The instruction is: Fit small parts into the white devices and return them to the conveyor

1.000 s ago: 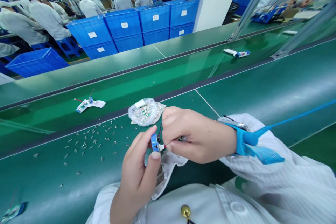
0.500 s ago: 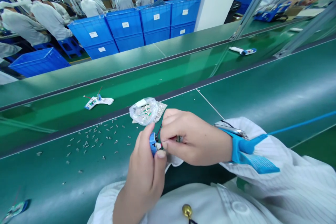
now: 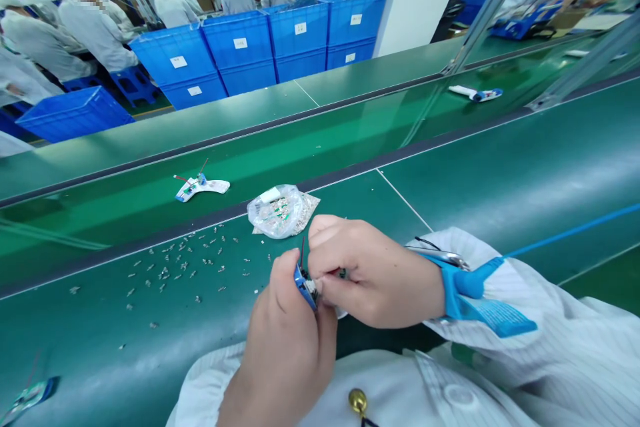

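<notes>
My left hand (image 3: 295,330) grips a small blue housing piece with electronics (image 3: 305,288), fingers wrapped round it. A pale connector-like part shows on it, and a thin red wire (image 3: 303,253) sticks up. My right hand (image 3: 360,270) is closed in a pinch right against that part; what lies between its fingertips is hidden. Part of a white shape below the hands is mostly covered. Beyond the hands, a clear plastic bag (image 3: 276,212) of tiny metal parts lies on the green bench. More tiny metal parts (image 3: 173,267) are scattered to its left.
A white curved housing with red wires (image 3: 203,187) rides the green conveyor (image 3: 280,163); another housing (image 3: 475,93) lies farther right. A circuit board piece (image 3: 33,397) sits at the lower left. A blue cord (image 3: 575,233) runs from my right wrist. Blue crates (image 3: 237,43) and co-workers are behind.
My left hand has turned and tilted the blue housing piece, shifting slightly right. My right hand stays pinched against it. The housings on the conveyor have moved right.
</notes>
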